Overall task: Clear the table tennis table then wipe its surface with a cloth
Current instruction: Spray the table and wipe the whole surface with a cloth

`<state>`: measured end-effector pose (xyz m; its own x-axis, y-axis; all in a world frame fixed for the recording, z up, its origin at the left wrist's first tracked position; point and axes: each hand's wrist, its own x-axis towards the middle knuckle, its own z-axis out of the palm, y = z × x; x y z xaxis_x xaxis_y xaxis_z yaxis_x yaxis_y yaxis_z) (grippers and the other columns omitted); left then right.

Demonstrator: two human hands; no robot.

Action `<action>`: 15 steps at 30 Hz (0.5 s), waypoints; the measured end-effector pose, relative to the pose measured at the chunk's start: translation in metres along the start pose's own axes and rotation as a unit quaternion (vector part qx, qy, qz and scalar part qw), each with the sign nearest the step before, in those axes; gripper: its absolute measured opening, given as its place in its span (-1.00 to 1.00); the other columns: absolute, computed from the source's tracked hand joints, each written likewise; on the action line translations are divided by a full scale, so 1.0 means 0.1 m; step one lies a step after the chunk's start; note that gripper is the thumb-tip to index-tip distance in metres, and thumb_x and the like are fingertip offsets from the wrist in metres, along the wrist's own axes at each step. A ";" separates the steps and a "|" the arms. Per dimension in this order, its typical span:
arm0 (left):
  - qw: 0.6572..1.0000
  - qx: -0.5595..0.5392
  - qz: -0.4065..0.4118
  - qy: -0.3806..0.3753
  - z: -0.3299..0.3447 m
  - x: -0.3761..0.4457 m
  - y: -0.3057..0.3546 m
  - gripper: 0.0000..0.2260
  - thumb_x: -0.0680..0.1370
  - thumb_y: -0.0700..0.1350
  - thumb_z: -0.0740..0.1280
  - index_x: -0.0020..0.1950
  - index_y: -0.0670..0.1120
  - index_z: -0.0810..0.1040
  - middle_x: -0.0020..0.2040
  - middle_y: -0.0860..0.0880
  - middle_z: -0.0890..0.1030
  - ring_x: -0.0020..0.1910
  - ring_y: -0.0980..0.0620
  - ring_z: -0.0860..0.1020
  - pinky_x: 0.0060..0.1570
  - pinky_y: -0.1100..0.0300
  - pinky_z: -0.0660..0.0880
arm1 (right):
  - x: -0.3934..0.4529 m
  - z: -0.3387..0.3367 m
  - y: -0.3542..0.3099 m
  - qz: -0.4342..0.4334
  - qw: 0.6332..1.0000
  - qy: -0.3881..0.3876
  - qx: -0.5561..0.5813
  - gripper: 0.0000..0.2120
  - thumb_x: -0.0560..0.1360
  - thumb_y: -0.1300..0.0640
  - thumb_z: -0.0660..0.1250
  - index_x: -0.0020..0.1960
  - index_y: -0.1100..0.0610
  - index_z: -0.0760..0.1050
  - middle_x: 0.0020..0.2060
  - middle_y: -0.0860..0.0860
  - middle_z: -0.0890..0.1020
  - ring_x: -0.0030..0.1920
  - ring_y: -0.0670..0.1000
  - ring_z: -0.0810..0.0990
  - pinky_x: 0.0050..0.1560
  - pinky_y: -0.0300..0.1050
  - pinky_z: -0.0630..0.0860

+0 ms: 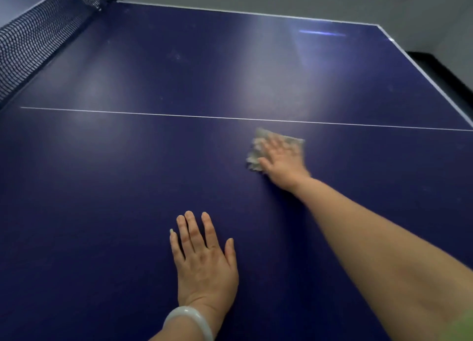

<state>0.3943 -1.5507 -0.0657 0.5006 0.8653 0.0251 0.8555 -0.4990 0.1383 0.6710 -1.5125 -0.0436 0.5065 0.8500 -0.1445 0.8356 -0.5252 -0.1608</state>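
Observation:
The dark blue table tennis table (128, 174) fills the view, with a thin white centre line running across it. A small pale grey cloth (258, 146) lies flat just below that line, right of centre. My right hand (281, 158) presses on the cloth with straight fingers; hand and cloth are blurred. My left hand (204, 258) rests flat on the bare surface near me, fingers spread, a pale bangle on its wrist.
The black net (38, 35) crosses the table at the upper left, with its post at the far edge. The table's white-edged right side (422, 74) runs down the upper right, a dark object and grey floor beyond it.

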 end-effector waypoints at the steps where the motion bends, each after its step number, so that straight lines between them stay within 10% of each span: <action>1: 1.000 -0.003 0.000 -0.002 -0.01 0.00 0.00 -0.37 0.56 0.14 -0.01 0.46 -0.27 0.32 0.45 -0.35 0.29 0.49 -0.30 0.21 0.42 -0.26 0.15 | -0.10 -0.04 0.38 0.086 0.996 0.025 0.008 -0.46 0.65 -0.12 -0.01 0.58 -0.06 -0.04 0.58 -0.05 -0.08 0.57 0.01 -0.11 0.52 0.17 -0.19; 7: 1.000 -0.004 -0.011 -0.027 -0.05 0.01 0.02 -0.36 0.55 0.14 -0.03 0.47 -0.25 0.32 0.46 -0.34 0.29 0.49 -0.29 0.20 0.43 -0.25 0.14 | -1.25 -0.06 1.28 0.434 0.894 0.075 0.079 -0.42 0.64 -0.14 -0.12 0.60 0.04 -0.08 0.58 0.02 -0.08 0.57 0.05 -0.14 0.50 0.25 -0.20; 12: 0.998 0.030 -0.020 -0.056 -0.10 0.00 0.04 -0.38 0.60 0.16 -0.13 0.57 -0.17 0.11 0.55 -0.28 0.10 0.56 -0.22 0.02 0.50 -0.19 -0.04 | -1.76 0.35 0.10 0.115 0.989 0.090 -0.001 -0.39 0.58 -0.13 -0.08 0.57 0.08 0.12 0.56 0.05 0.11 0.55 0.10 0.08 0.50 0.17 -0.10; 15: 0.997 0.019 -0.024 -0.071 -0.13 0.00 0.05 -0.37 0.61 0.19 -0.15 0.59 -0.12 -0.11 0.58 -0.23 -0.10 0.56 -0.18 -0.17 0.51 -0.14 -0.19 | -2.06 0.39 -0.03 -0.037 0.998 0.021 -0.035 -0.38 0.55 -0.23 -0.21 0.58 -0.10 -0.11 0.55 -0.14 -0.13 0.56 -0.07 -0.22 0.50 0.05 -0.31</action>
<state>0.3972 -1.5523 -0.0518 0.4701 0.8743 -0.1207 0.8821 -0.4607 0.0984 0.5557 -1.6875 -0.0514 0.4491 0.8885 -0.0940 0.8837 -0.4572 -0.1001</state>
